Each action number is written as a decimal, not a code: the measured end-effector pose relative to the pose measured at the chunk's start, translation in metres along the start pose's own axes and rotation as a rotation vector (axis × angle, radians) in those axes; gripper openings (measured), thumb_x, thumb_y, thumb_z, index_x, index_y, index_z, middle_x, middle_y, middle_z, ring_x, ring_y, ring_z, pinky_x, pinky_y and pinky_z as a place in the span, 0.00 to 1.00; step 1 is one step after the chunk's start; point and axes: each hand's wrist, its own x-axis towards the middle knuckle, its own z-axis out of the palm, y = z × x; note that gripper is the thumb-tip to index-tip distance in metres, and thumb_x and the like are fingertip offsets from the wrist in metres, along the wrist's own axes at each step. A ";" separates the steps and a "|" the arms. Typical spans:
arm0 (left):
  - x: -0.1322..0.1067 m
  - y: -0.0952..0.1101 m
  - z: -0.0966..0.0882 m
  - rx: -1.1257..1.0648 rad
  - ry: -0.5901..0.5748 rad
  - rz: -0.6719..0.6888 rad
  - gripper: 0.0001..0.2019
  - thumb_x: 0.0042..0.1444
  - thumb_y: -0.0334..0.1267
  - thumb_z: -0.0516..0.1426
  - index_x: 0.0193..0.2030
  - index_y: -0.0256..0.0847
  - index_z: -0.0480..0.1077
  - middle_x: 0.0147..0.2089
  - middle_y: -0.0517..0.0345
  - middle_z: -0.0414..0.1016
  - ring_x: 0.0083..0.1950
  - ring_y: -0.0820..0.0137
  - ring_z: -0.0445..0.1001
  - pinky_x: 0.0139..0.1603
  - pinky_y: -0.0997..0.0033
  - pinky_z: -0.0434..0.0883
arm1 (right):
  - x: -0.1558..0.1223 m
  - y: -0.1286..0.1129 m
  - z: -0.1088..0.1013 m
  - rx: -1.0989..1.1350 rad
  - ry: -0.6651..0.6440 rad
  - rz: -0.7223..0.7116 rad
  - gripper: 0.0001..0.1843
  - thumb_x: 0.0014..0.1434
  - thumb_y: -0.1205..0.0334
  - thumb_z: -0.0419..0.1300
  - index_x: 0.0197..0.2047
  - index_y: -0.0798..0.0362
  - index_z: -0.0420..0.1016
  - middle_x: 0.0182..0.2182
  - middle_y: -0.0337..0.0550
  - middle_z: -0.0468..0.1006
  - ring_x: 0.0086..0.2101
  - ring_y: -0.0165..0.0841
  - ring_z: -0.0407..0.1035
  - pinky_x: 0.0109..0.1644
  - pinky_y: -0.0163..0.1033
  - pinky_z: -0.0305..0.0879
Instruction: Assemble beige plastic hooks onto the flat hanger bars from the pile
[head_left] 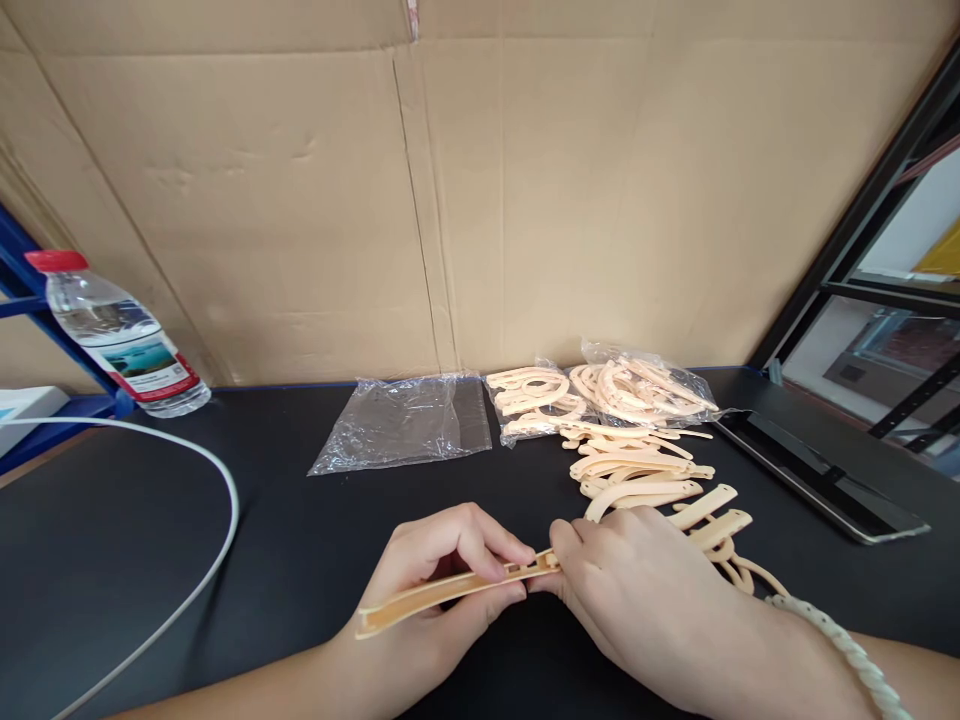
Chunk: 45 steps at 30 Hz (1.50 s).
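Note:
My left hand (442, 590) is closed round a beige plastic hanger arm (420, 603), a long, slightly curved piece with a hollow channel facing up. Its wide end points left past my palm, and the narrow end runs right to my other hand. There my right hand (637, 590) pinches that narrow end, where slots and a small raised block show; its fingers hide whatever lies beyond. Behind my right hand is a pile of loose beige hanger parts (637, 465), with straight arms and curved hook pieces among them.
Clear bags of hanger parts (641, 385) lie against the cardboard wall (600, 180), beside a flat clear plastic bag (405, 425). A dark tablet-like slab (825, 480) is at right. At left stand a water bottle (142, 350) and a looping white cable (229, 490).

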 end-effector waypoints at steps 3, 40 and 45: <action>0.000 0.000 -0.001 -0.021 -0.013 -0.030 0.08 0.54 0.26 0.60 0.28 0.40 0.66 0.36 0.57 0.77 0.37 0.69 0.79 0.37 0.70 0.78 | 0.002 0.001 -0.005 0.063 -0.014 0.011 0.14 0.61 0.66 0.56 0.25 0.51 0.61 0.19 0.35 0.69 0.14 0.30 0.58 0.21 0.40 0.33; 0.012 0.006 0.009 -0.296 0.059 -0.562 0.11 0.53 0.41 0.62 0.33 0.36 0.69 0.29 0.60 0.72 0.29 0.75 0.71 0.31 0.76 0.70 | 0.007 -0.002 0.004 0.121 0.525 -0.082 0.16 0.58 0.81 0.47 0.42 0.69 0.74 0.26 0.49 0.76 0.25 0.35 0.71 0.26 0.37 0.69; 0.011 0.012 0.010 -0.336 0.093 -0.531 0.07 0.55 0.38 0.60 0.33 0.36 0.71 0.29 0.59 0.72 0.31 0.74 0.71 0.32 0.76 0.70 | 0.005 -0.007 -0.004 -0.077 0.612 -0.109 0.14 0.57 0.79 0.51 0.43 0.74 0.75 0.31 0.59 0.80 0.26 0.39 0.74 0.25 0.40 0.72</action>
